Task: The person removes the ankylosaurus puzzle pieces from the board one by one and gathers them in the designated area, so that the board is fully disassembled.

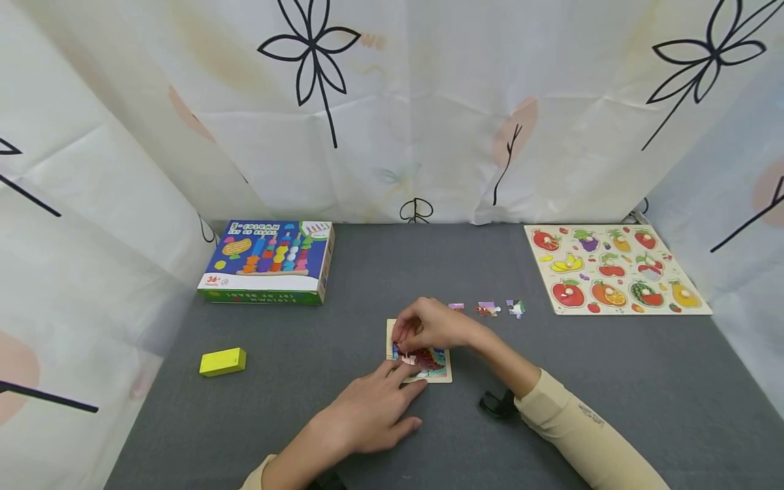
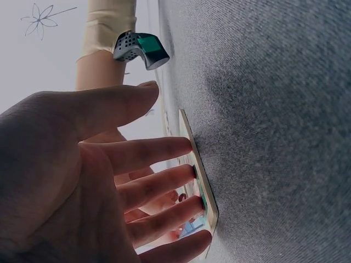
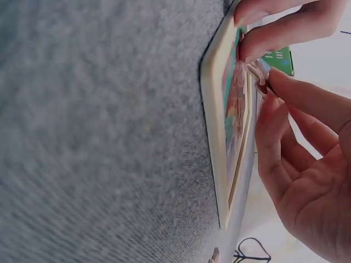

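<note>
A small jigsaw puzzle in a pale wooden frame (image 1: 450,371) lies on the grey table in front of the person, much of it covered by the hands. The left hand (image 1: 375,410) reaches it from the near left, its fairly straight fingertips resting on the near edge of the frame (image 2: 204,189). Over the upper left part of the puzzle, the right hand (image 1: 439,325) pinches a puzzle piece (image 3: 259,75) between thumb and fingers. In the right wrist view that piece is tilted above the board, close to the left fingertips. Its picture is mostly hidden.
Loose puzzle pieces (image 1: 488,309) lie in a row behind the right hand. A bead-set box (image 1: 269,262) stands at the back left, with a yellow block (image 1: 222,362) nearer. At the back right lies a fruit puzzle board (image 1: 618,272). Patterned cloth (image 1: 429,136) encloses the table.
</note>
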The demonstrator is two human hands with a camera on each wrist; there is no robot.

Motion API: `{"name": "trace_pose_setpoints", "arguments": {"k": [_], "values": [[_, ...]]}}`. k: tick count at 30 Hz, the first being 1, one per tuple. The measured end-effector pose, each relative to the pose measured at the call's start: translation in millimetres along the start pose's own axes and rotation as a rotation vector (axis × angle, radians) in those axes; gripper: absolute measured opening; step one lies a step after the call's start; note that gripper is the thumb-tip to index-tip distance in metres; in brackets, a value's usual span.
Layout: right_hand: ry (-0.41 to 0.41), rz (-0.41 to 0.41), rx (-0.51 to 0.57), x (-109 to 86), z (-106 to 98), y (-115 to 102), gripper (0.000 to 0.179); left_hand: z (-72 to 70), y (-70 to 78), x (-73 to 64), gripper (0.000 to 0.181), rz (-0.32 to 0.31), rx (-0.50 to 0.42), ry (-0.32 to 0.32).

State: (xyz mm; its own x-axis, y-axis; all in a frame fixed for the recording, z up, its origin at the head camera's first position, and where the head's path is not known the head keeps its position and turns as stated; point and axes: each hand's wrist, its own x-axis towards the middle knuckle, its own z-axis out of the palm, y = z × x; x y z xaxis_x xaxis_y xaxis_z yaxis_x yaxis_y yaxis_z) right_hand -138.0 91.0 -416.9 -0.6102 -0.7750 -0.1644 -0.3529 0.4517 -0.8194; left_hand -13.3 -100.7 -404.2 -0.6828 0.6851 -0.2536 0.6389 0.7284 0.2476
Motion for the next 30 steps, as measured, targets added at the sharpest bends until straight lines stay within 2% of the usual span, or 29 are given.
{"name": "trace_pose_setpoints", "arguments": {"k": [10,16,21,30], "values": [[0.026,-0.049,0.076,-13.8,-4,4,0.009,1.2,0.9,-0.3,0.055,-0.005,0.012,0.004],[0.04,-0.052,0.131,-29.6,-13,12,0.013,1.2,2.0,0.4,0.056,-0.014,0.013,0.001],[0.071,-0.015,0.164,-46.4,-23,20,0.014,0.0,2.2,1.1,0.056,-0.022,0.01,-0.009],[0.105,0.053,0.142,-74.5,-44,38,0.018,-1.6,2.3,1.6,0.057,-0.032,-0.002,-0.034]]}}
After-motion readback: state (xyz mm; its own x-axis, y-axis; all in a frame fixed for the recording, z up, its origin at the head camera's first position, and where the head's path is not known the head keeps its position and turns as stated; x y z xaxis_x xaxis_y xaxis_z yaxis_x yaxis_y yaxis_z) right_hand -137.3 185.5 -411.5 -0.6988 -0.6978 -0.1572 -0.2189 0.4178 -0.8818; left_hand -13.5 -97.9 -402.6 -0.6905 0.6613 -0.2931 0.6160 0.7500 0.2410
